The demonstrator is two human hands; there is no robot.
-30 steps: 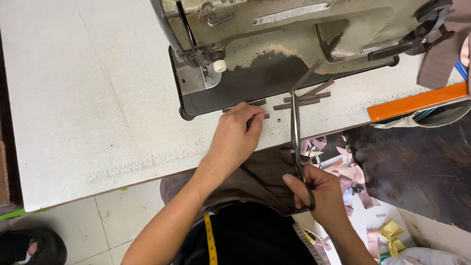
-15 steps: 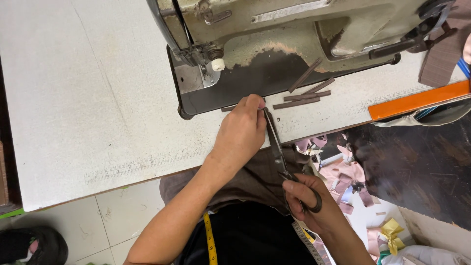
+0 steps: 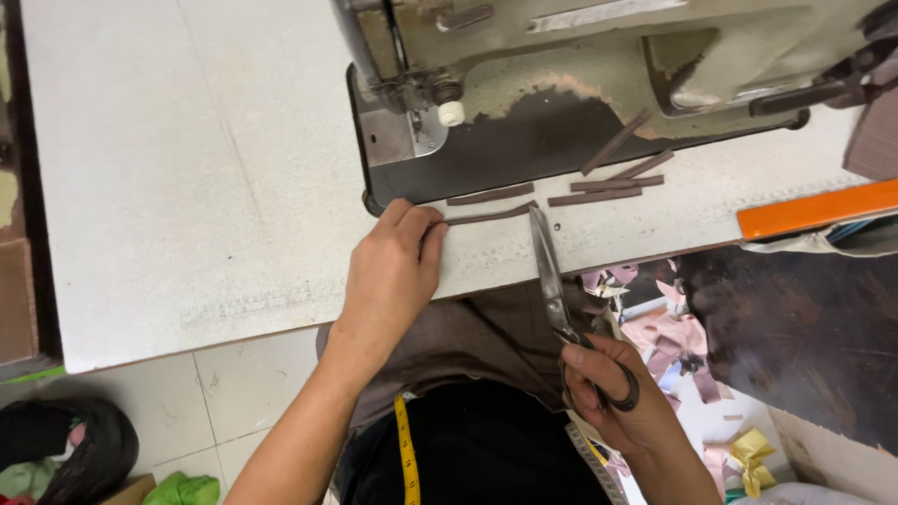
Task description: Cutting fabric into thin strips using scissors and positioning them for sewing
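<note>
Right grip: the right hand (image 3: 617,397) is closed through the loops of the scissors (image 3: 559,297), low in the frame right of centre, below the bench edge and over the lap.
Scissors: blades together or nearly so, pointing up the frame; the tips lie on the bench at the right end of the brown strip (image 3: 488,215).
Left grip: the left hand (image 3: 391,271) lies flat on the bench at the centre of the frame, fingers together and bent, fingertips pressing down on the left end of the strip; it clamps nothing, only presses.
Strip: thin, dark brown, lying flat just in front of the sewing machine (image 3: 599,84) base, between the left fingertips and the scissor tips.
Other strips: several cut pieces (image 3: 608,187) of the same colour lie to the right, some on the bench, some leaning on the machine base, near one another and apart from the held strip.
Bench: the pale bench (image 3: 168,168) has wide bare room in the upper left; its near edge runs aslant from lower left to right, under the left wrist.
Right edge: an orange bar (image 3: 814,208) lies along the bench edge at the right.
Below the edge: brown cloth (image 3: 486,332) on the lap, a yellow tape measure (image 3: 407,458) hanging at the chest, scraps (image 3: 669,341) on the floor lower right, a dark bag (image 3: 75,444) lower left.
</note>
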